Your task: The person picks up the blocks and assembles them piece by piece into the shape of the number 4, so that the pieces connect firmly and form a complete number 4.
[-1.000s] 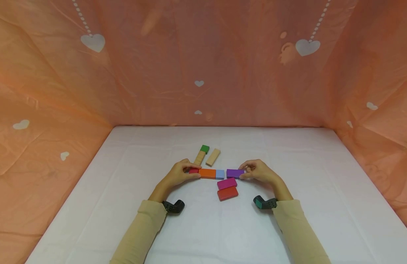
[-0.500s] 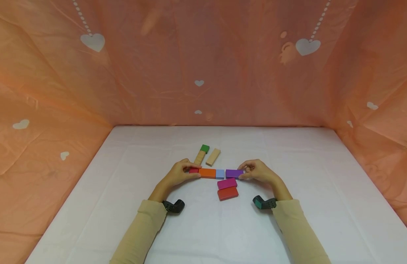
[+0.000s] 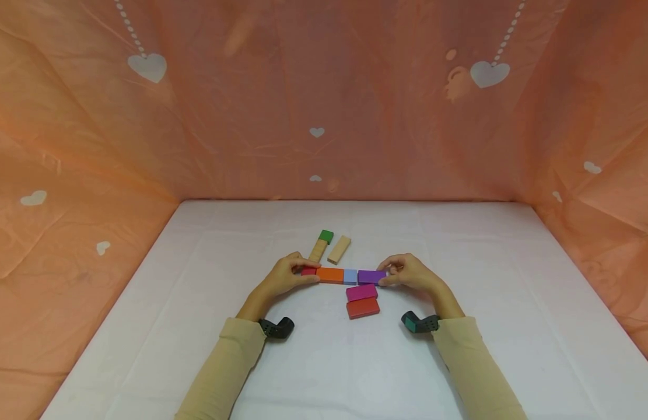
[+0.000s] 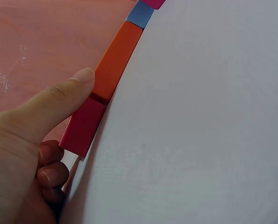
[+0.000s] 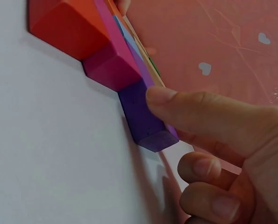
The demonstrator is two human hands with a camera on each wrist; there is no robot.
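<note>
My left hand [image 3: 284, 277] pinches the left end of a row of blocks. Its thumb and forefinger straddle the dark red block [image 4: 84, 126], with the tips by its seam with the orange block [image 3: 330, 276]. A light blue block [image 3: 350, 277] adjoins the orange one on the right. At the row's right end, my right hand [image 3: 412, 273] pinches the purple block [image 3: 372, 277] between thumb and forefinger; only a thin gap parts it from the light blue one. In the right wrist view, the thumb lies along the purple block [image 5: 141, 112] and the other fingers are curled below.
In front of the row lie a magenta block [image 3: 361, 293] and a red block [image 3: 363, 308], side by side. Behind it are two plain wooden blocks [image 3: 339, 250] and a small green block [image 3: 326, 236]. Orange sheeting [image 3: 324, 105] walls the white table [image 3: 324, 373].
My right hand has slid the purple block a little to the left, narrowing the gap to the light blue block. The left hand has stayed in place.
</note>
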